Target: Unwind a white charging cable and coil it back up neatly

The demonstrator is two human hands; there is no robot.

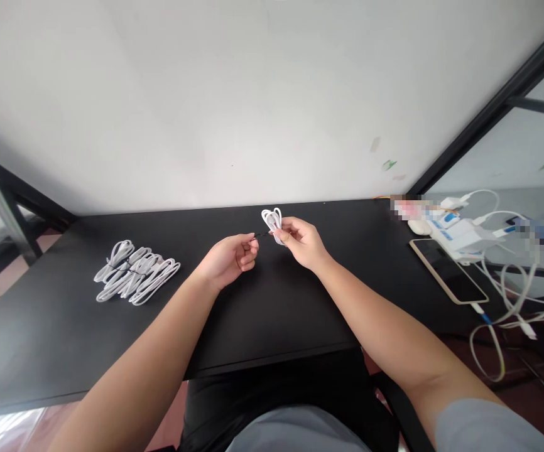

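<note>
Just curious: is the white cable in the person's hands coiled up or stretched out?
Coiled: the white cable forms bunched loops above the right hand.

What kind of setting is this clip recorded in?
Probably a small office or workshop bench for bundling cables: a plain black table against a bare wall, a pile of coiled white cables, and a phone with chargers plugged in on the right.
</note>
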